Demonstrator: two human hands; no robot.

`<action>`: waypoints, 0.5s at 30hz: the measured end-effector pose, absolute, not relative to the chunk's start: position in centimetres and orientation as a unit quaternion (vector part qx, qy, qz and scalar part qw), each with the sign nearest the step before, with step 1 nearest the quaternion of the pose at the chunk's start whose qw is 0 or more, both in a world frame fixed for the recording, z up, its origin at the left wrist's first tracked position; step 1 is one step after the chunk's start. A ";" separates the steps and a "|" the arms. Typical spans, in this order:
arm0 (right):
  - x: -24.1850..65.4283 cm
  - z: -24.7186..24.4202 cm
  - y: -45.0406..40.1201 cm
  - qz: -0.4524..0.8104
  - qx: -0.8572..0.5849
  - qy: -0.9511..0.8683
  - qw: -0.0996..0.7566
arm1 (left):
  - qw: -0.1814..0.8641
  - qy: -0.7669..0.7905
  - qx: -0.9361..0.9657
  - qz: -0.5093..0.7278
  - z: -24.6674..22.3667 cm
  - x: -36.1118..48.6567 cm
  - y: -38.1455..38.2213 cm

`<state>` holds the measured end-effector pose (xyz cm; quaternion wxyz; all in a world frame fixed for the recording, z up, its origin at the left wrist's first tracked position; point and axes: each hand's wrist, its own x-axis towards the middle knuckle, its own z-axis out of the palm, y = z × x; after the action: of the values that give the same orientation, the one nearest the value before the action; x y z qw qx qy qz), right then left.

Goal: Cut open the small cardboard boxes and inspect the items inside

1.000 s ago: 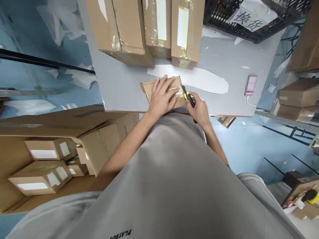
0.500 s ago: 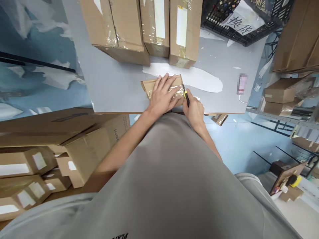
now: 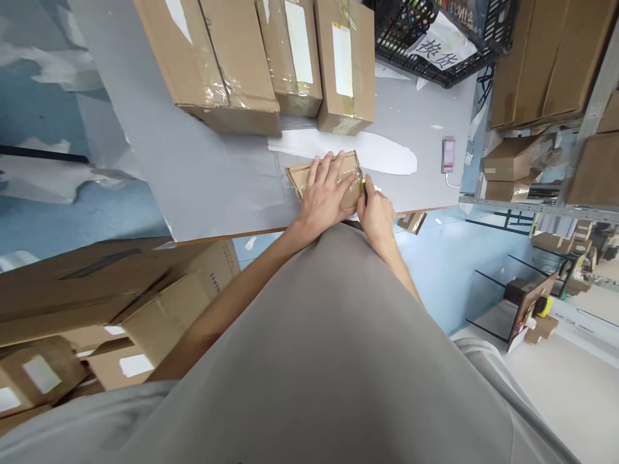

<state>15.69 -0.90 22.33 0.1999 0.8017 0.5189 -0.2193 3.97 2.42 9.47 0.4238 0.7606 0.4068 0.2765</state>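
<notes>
Head view: the taped carton (image 3: 353,170) lies beneath the left fingers (image 3: 324,171).

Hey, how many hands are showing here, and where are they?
2: the left hand lies on the small cardboard package, and the right hand grips the cutter at the package's right edge. No other hands show.

Package (image 3: 352,167) on table (image 3: 232,187), boxes (image 3: 285,64) behind, crate (image 3: 394,49) right

- A grey, brown-edged table (image 3: 242,187) spreads around twelve o'clock.
- Blue floor (image 3: 440,287) shows at nine and four o'clock.
- Pale scraps (image 3: 65,67) litter it at ten o'clock.
- Grey metal shelving (image 3: 527,208) stands at three o'clock.
</notes>
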 end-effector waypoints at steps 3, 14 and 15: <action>15.3 22.7 -0.6 -0.211 0.809 0.508 0.206 | 0.429 0.397 0.761 0.282 9.3 4.0 2.4; 14.8 23.3 -0.8 -0.199 0.820 0.482 0.236 | 0.443 0.384 0.759 0.283 9.3 4.1 2.4; 14.9 23.3 -1.0 -0.200 0.820 0.481 0.237 | 0.444 0.386 0.758 0.282 9.4 4.1 2.4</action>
<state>14.87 -0.96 23.30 0.2366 0.8204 0.4807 -0.1998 4.05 2.43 9.40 0.4435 0.7582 0.3857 0.2821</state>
